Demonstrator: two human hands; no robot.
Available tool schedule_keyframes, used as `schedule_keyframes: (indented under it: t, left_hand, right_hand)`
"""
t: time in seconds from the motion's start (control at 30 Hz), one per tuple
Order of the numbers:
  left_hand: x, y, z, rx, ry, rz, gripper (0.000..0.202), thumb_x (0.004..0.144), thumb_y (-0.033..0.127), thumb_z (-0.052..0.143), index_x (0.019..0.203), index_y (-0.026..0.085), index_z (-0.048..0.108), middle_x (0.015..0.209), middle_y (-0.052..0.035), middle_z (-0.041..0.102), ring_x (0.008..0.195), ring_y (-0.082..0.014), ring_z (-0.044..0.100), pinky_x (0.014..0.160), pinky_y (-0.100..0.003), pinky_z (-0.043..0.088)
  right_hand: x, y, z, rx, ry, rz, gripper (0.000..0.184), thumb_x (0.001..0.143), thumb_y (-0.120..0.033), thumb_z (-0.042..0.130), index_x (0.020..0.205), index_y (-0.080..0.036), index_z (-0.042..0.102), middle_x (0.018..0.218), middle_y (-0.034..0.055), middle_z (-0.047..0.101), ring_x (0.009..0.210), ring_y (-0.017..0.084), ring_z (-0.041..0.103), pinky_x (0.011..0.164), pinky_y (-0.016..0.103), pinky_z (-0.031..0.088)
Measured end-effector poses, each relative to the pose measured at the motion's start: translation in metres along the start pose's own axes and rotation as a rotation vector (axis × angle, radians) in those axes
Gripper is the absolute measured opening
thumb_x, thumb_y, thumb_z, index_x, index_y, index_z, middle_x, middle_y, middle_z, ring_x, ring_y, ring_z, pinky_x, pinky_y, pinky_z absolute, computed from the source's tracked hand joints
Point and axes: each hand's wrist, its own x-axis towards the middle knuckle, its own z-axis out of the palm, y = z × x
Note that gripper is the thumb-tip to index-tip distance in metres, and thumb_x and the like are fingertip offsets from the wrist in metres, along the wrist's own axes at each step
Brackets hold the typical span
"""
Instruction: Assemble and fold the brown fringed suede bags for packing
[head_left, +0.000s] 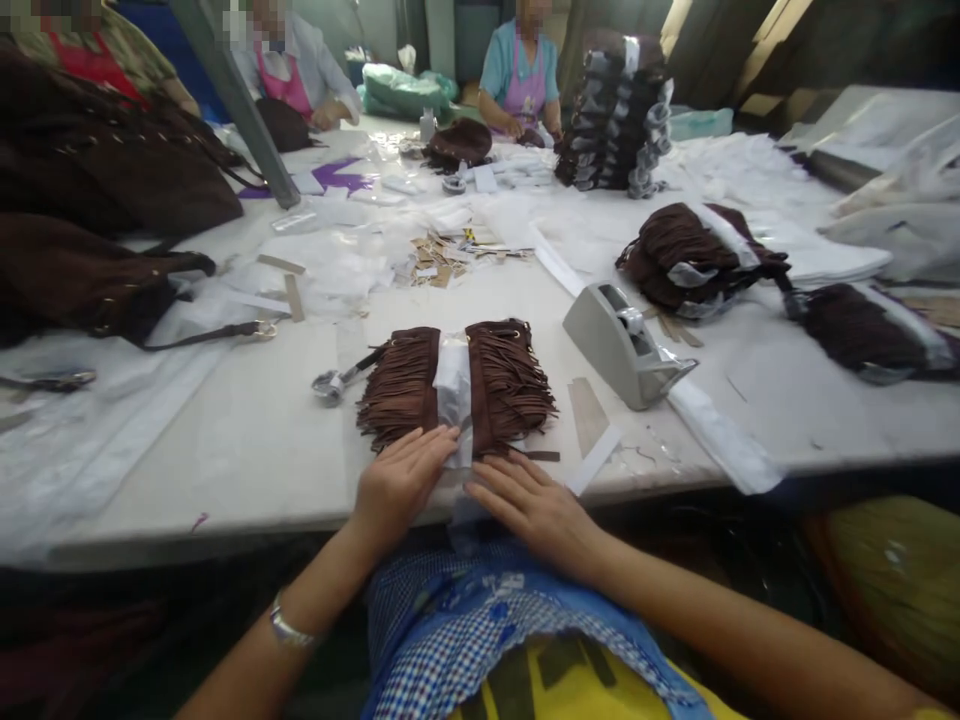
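A small brown fringed bag (501,385) lies flat on the white table (255,450) right in front of me. A strip of white wrapping paper (453,395) runs down its middle. My left hand (401,482) rests on the near end of that strip, fingers stretched out flat. My right hand (536,508) lies flat beside it at the table's near edge, fingers spread, touching the paper's lower end. Neither hand grips anything. The bag's metal clasp and strap (339,380) stick out to its left.
A grey tape dispenser (622,345) stands to the right of the bag. More fringed bags (694,258) lie at the right and a stack (615,120) farther back. Dark brown handbags (90,230) fill the left. Paper scraps (442,255) litter the middle. Three people sit across the table.
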Motion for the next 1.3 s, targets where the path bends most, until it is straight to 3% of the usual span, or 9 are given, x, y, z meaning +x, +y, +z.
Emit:
schedule_keyframes:
  t: [0.17, 0.37, 0.6, 0.8, 0.93, 1.07, 1.17, 1.3]
  left_hand:
    - [0.011, 0.007, 0.007, 0.038, 0.026, -0.001, 0.026, 0.097, 0.020, 0.051, 0.120, 0.020, 0.061, 0.126, -0.0072, 0.067, 0.116, -0.0196, 0.064, 0.101, -0.037, 0.050]
    - [0.017, 0.015, 0.012, 0.071, 0.038, -0.027, 0.025, 0.095, 0.020, 0.053, 0.119, 0.019, 0.061, 0.127, -0.0070, 0.066, 0.116, -0.0189, 0.063, 0.102, -0.035, 0.049]
    - [0.015, 0.016, 0.014, 0.079, 0.065, -0.028, 0.030, 0.096, 0.019, 0.052, 0.125, 0.021, 0.060, 0.131, -0.0072, 0.064, 0.124, -0.0210, 0.057, 0.106, -0.039, 0.047]
    - [0.013, 0.016, 0.016, 0.105, 0.095, -0.018, 0.035, 0.095, 0.018, 0.053, 0.130, 0.022, 0.058, 0.131, -0.0075, 0.063, 0.124, -0.0232, 0.056, 0.105, -0.041, 0.048]
    - [0.013, 0.018, 0.015, 0.141, 0.087, -0.056, 0.034, 0.095, 0.018, 0.054, 0.127, 0.023, 0.061, 0.124, -0.0084, 0.065, 0.115, -0.0223, 0.061, 0.101, -0.038, 0.050]
    - [0.012, 0.018, 0.016, 0.179, 0.071, -0.035, 0.035, 0.095, 0.017, 0.054, 0.129, 0.022, 0.059, 0.118, -0.0079, 0.066, 0.111, -0.0224, 0.062, 0.103, -0.039, 0.048]
    - [0.011, 0.018, 0.018, 0.174, 0.096, -0.034, 0.035, 0.095, 0.019, 0.053, 0.130, 0.018, 0.055, 0.119, -0.0088, 0.067, 0.111, -0.0225, 0.062, 0.104, -0.039, 0.047]
    - [0.012, 0.017, 0.017, 0.155, 0.099, -0.027, 0.026, 0.096, 0.019, 0.052, 0.121, 0.018, 0.058, 0.118, -0.0083, 0.068, 0.112, -0.0210, 0.062, 0.105, -0.038, 0.046]
  right_hand:
    - [0.005, -0.002, 0.030, 0.026, 0.189, 0.056, 0.047, 0.094, -0.008, 0.043, 0.140, -0.015, 0.048, 0.138, 0.0126, 0.056, 0.130, 0.025, 0.048, 0.109, 0.050, 0.042]
    - [0.002, 0.003, 0.026, 0.127, 0.404, -0.067, 0.035, 0.094, -0.008, 0.047, 0.126, -0.017, 0.059, 0.121, 0.0110, 0.068, 0.116, 0.020, 0.062, 0.103, 0.043, 0.050]
    - [-0.006, -0.001, 0.016, 0.118, 0.344, -0.156, 0.026, 0.097, -0.014, 0.054, 0.120, -0.018, 0.063, 0.119, 0.0090, 0.068, 0.118, 0.021, 0.060, 0.103, 0.044, 0.050]
    - [-0.011, -0.017, 0.016, 0.074, 0.367, -0.093, 0.022, 0.092, -0.016, 0.063, 0.114, -0.022, 0.068, 0.087, 0.0041, 0.069, 0.086, 0.019, 0.066, 0.079, 0.033, 0.057]
    - [-0.011, -0.025, 0.006, 0.092, 0.366, -0.171, 0.017, 0.092, -0.015, 0.064, 0.107, -0.020, 0.069, 0.085, 0.0024, 0.071, 0.084, 0.018, 0.067, 0.090, 0.035, 0.055]
    - [-0.015, -0.020, 0.006, 0.129, 0.336, -0.193, 0.020, 0.096, -0.014, 0.056, 0.113, -0.019, 0.066, 0.099, 0.0035, 0.074, 0.096, 0.017, 0.069, 0.102, 0.038, 0.049]
    - [-0.017, -0.013, 0.012, 0.138, 0.350, -0.172, 0.023, 0.098, -0.013, 0.051, 0.117, -0.017, 0.064, 0.107, 0.0056, 0.074, 0.108, 0.019, 0.066, 0.103, 0.041, 0.049]
    - [-0.016, -0.013, 0.016, 0.155, 0.370, -0.166, 0.022, 0.099, -0.014, 0.050, 0.113, -0.017, 0.065, 0.108, 0.0050, 0.074, 0.108, 0.019, 0.067, 0.101, 0.039, 0.052]
